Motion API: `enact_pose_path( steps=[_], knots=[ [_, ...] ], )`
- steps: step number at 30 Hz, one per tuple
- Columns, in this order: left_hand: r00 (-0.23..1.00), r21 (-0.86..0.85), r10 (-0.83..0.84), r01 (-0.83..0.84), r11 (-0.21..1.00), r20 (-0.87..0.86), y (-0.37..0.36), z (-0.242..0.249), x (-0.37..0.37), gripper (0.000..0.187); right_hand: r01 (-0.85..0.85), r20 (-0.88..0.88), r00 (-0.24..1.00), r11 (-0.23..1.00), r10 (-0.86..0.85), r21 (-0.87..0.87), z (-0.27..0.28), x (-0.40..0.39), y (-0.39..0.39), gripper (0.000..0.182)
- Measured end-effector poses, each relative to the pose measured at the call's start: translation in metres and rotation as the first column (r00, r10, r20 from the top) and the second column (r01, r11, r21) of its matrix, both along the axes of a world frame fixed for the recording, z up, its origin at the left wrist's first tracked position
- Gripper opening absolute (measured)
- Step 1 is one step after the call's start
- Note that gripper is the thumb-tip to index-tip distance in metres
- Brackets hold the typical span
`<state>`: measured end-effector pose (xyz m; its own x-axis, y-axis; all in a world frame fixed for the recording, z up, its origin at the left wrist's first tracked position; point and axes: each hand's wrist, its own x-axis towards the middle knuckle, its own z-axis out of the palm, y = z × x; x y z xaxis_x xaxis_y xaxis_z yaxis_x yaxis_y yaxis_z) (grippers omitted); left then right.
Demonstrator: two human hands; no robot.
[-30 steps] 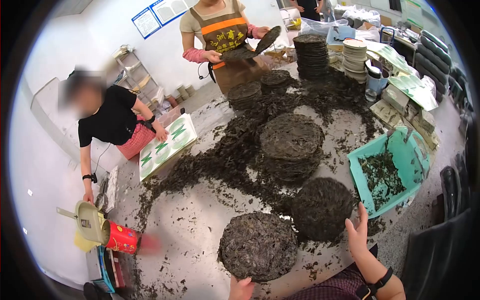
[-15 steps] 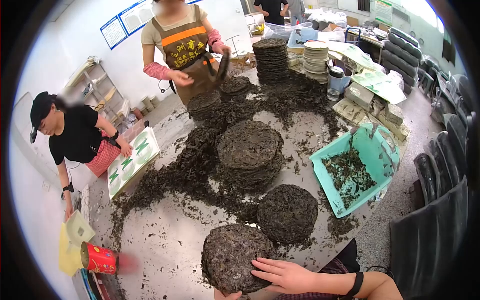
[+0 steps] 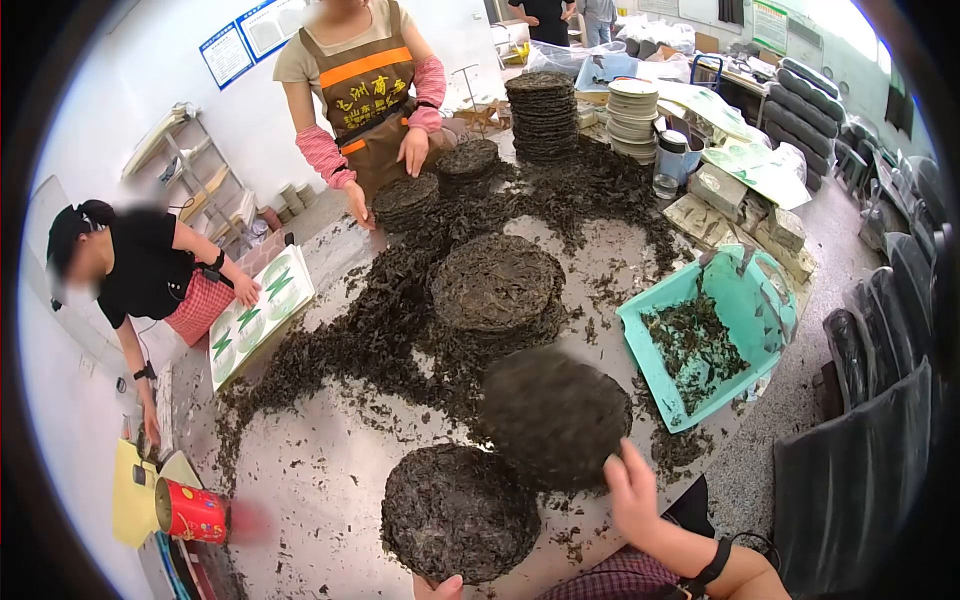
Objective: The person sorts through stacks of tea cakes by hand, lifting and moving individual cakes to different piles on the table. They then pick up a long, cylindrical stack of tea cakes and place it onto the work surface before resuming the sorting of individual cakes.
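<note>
My right hand [image 3: 632, 492] pinches the right edge of a round, dark pressed seaweed disc [image 3: 557, 420]. That disc is blurred by motion and appears raised off the table. At the bottom of the view, my left hand [image 3: 438, 588] grips the near edge of a second seaweed disc [image 3: 460, 512], and only part of the thumb and fingers shows. The two discs are side by side, and whether they touch cannot be told. Just beyond them stands a thick stack of seaweed discs [image 3: 498, 285].
Loose dark flakes [image 3: 350, 345] spread over the table [image 3: 320, 500]. A turquoise basket [image 3: 665, 395] holds flakes at right. Across the table, a person in a brown apron [image 3: 370, 90] touches a smaller stack [image 3: 405, 205]. Another person [image 3: 150, 260] works at left near a red tin [image 3: 190, 510].
My right hand left the near disc and took hold of the other disc's edge, which shifted left and up. The near disc moved slightly left. The aproned person's hands lowered to a stack.
</note>
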<state>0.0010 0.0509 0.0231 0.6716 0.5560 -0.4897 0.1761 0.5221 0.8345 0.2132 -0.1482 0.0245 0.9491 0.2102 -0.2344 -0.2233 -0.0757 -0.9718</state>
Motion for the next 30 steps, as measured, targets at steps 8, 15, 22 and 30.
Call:
enact_pose_path(
  steps=[8, 15, 22, 30],
  knots=[
    [0.999, -0.156, -0.011, 0.018, 0.988, 0.040, -0.002, 0.001, 0.003, 0.076, -0.418, 0.430, 0.789, 0.896, 0.438, -0.147, -0.006, -0.010, -0.005, 0.056],
    [0.992, 0.127, -0.094, 0.104, 0.986, -0.083, -0.013, -0.007, 0.013, 0.074, -0.684, 0.478, 0.377, 0.587, 0.793, -0.434, 0.002, -0.037, 0.030, 0.068],
    [0.979, 0.210, -0.080, 0.119, 0.971, -0.188, -0.017, 0.008, 0.023, 0.074, -0.639, 0.377, 0.623, 0.724, 0.686, -0.262, 0.022, -0.027, 0.012, 0.050],
    [0.951, 0.132, -0.066, 0.110, 0.985, -0.301, -0.013, 0.023, 0.021, 0.091, 0.234, 0.263, 0.934, 0.970, -0.242, 0.059, -0.047, 0.013, -0.010, 0.046]
  ],
)
